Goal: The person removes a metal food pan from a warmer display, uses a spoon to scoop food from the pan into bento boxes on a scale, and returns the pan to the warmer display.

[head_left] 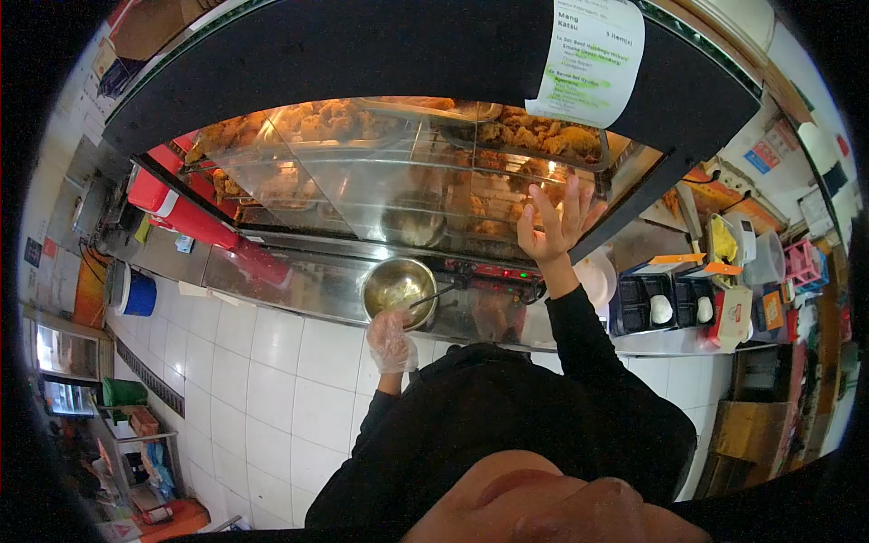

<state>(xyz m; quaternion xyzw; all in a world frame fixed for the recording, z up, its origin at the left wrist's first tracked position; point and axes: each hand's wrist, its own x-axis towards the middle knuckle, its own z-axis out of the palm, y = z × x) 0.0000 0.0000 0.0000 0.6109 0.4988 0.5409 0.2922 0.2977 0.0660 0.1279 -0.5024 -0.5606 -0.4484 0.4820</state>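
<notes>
My left hand (391,339), in a clear plastic glove, is closed at the near left rim of a shiny metal bowl (369,288). Inside the bowl, the contents are hard to make out, and a dark-handled utensil (433,297) leans over its right side. Bare and raised, my right hand (557,222) has its fingers spread in front of the glass of a lit food warmer (353,195). Fried pieces (543,131) lie on metal trays behind that glass. Whether my right fingertips touch the glass, I cannot tell.
An order slip (588,63) hangs on the warmer's black top. To the right on the counter are black food trays (634,308) holding white mounds, and a red-and-white box (729,319). Red containers (195,217) stand at left. White tiles (272,371) cover the floor.
</notes>
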